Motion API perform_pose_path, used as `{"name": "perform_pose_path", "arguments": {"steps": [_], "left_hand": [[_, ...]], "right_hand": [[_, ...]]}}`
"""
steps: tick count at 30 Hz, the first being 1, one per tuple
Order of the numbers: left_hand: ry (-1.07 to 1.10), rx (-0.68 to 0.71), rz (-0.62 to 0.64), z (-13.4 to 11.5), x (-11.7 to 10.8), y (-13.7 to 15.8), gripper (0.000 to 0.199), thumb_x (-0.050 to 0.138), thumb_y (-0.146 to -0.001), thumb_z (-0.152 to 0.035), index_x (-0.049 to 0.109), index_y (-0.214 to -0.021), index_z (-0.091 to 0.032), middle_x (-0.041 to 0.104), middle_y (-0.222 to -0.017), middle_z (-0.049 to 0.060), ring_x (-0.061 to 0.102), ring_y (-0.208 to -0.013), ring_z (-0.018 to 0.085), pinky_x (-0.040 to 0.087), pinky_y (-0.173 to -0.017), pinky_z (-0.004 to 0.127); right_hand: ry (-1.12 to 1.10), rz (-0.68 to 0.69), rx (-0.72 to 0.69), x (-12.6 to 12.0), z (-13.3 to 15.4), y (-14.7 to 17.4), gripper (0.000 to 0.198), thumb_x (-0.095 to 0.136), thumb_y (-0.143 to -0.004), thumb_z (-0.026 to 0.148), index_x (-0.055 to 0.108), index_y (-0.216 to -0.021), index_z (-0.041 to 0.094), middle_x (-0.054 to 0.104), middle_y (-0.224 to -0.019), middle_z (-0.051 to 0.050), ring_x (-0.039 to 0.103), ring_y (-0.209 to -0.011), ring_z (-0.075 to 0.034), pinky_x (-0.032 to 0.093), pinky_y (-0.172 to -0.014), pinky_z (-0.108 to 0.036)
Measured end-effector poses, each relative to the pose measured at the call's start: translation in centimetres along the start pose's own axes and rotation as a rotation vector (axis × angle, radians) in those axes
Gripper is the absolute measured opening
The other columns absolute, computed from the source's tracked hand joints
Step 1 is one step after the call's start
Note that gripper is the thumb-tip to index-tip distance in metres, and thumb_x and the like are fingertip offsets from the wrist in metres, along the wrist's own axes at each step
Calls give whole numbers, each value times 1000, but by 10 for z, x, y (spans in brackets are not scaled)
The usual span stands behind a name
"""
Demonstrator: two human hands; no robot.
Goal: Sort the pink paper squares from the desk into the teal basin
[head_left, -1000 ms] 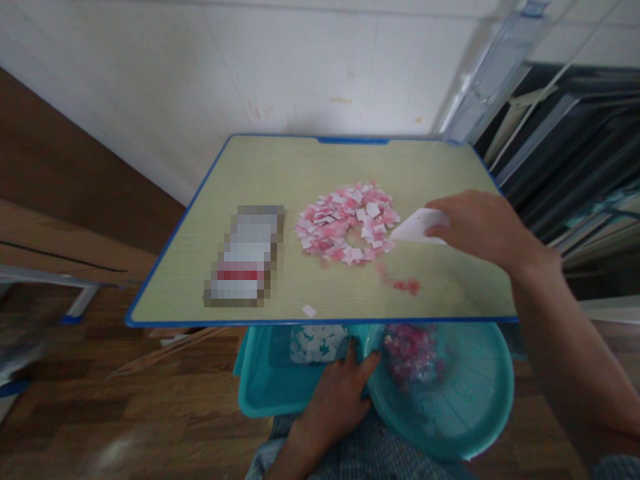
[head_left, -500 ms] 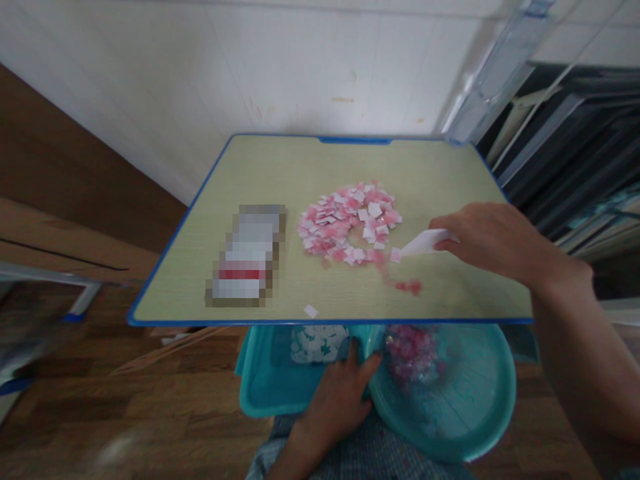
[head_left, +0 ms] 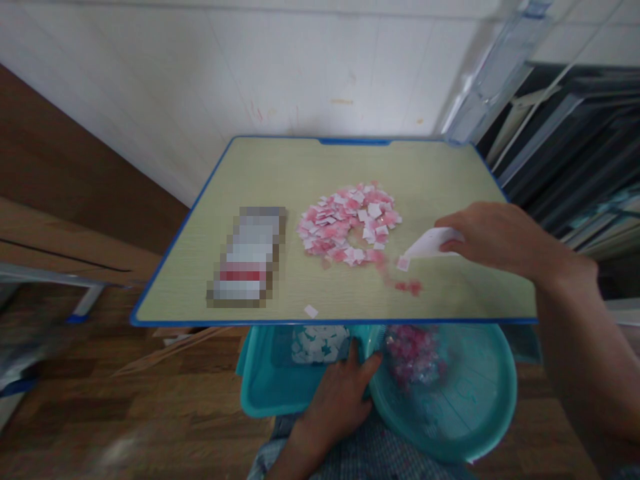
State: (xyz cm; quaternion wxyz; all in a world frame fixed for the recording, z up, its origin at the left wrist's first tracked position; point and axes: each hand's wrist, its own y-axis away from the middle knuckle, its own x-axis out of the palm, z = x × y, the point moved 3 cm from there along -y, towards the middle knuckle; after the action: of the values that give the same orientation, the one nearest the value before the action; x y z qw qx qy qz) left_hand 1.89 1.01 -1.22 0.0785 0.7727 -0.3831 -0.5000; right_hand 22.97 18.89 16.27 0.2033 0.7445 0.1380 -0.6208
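Note:
My right hand [head_left: 490, 237] is closed, pinching a bent white strip of paper [head_left: 434, 241] over the right side of the board [head_left: 470, 173]. At the strip's lower tip is a small pink and white square [head_left: 403, 263]. Left of it lies a rough ring of many small pink-and-white paper squares [head_left: 333, 230]. A wet-looking red smear [head_left: 409, 287] marks the board just below. My left hand [head_left: 340, 400] is low between two basins, index finger and thumb spread apart. Its thumb is at the rim of the round teal basin [head_left: 473, 400]; the other fingers are partly hidden.
A rectangular teal tub [head_left: 270, 393] contains white paper pieces [head_left: 320, 343]; pink pieces [head_left: 415, 353] lie in the round basin. A blurred-out rectangular object [head_left: 250, 257] occupies the board's left. One loose square [head_left: 311, 311] is near the front edge. A clear plastic bottle [head_left: 493, 80] stands behind.
My right hand has shifted slightly right with the paper strip. The small square at its tip has moved right and down, away from the ring. My left hand stays put.

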Motion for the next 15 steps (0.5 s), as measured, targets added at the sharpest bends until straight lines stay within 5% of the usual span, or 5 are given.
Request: {"name": "perform_pose_path", "arguments": {"steps": [6, 10, 15], "left_hand": [[2, 2, -7, -2, -2, 0, 67, 53, -77, -15, 32, -138, -30, 25, -149, 15, 53, -110, 31, 40, -92, 44], [16, -12, -10, -2, -2, 1, 67, 53, -76, -16, 33, -137, -31, 27, -148, 13, 55, -107, 30, 41, -90, 43], [19, -14, -12, 0, 0, 0, 68, 53, -76, -15, 31, -138, -31, 24, -149, 12, 53, -110, 30, 39, -92, 44]], "right_hand": [[221, -12, 104, -3, 14, -1, 31, 36, -90, 20, 67, -95, 20, 67, -78, -12, 64, -77, -29, 30, -54, -32], [162, 58, -1, 1, 18, -2, 28, 40, -90, 26, 67, -97, 21, 67, -75, -10, 64, -78, -28, 32, -56, -33], [189, 7, 123, 0, 5, -2, 30, 39, -89, 24, 68, -96, 20, 68, -80, -13, 64, -79, -30, 33, -54, -33]]}}
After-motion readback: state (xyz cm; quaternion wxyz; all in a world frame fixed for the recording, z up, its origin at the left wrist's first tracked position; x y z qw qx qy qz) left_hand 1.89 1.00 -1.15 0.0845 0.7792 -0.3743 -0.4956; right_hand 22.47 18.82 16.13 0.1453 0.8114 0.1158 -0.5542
